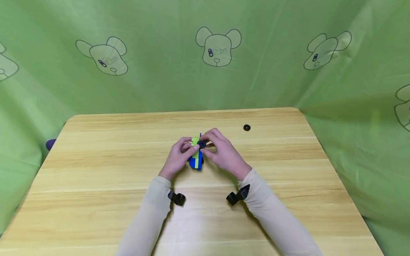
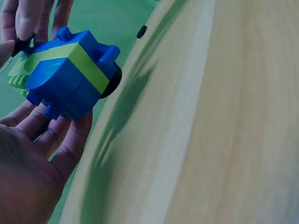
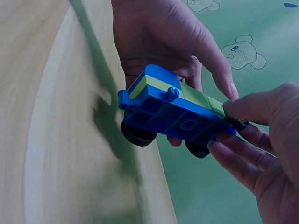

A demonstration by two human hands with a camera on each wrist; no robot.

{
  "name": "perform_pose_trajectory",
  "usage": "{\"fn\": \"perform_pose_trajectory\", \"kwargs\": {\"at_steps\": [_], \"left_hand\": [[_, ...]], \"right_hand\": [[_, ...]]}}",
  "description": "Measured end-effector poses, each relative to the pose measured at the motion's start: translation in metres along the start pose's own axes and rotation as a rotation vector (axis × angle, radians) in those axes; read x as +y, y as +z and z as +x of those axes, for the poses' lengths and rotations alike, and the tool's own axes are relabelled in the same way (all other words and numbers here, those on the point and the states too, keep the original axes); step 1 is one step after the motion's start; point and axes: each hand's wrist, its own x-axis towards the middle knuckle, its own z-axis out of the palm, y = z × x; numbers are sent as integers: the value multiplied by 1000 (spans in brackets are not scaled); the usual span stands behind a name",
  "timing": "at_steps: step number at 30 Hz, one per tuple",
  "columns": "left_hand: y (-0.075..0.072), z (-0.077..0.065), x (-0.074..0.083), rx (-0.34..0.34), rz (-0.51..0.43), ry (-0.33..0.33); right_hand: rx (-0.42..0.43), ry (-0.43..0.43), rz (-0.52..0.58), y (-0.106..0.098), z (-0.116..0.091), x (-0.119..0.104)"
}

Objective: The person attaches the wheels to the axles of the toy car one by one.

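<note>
Raised over the table is a toy car of blue and lime-green blocks, tilted on its side in the right wrist view, its blue underside showing. My left hand grips its body, fingers curled round the far side. With thumb and fingertips, my right hand pinches a small black wheel against one end of the car. Two black wheels show along the car's opposite side in the right wrist view. Small blue pegs stick out at the near edge, one without a wheel.
A loose black wheel lies on the wooden table, beyond the right hand near the back edge. Green curtains with printed bear heads enclose the back and sides. Something purple shows past the left table edge.
</note>
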Motion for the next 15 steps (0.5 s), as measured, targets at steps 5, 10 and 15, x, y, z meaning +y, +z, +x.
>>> {"fn": "perform_pose_trajectory", "kwargs": {"at_steps": [5,10,15], "left_hand": [[-1,0,-1,-5,-15,-20],[-3,0,0,-32,-28,-41],[-3,-8,21,-32,-34,-50]], "right_hand": [[25,38,79,0,-1,3],[59,78,94,1,-1,4],[76,157,144,2,0,3]]}}
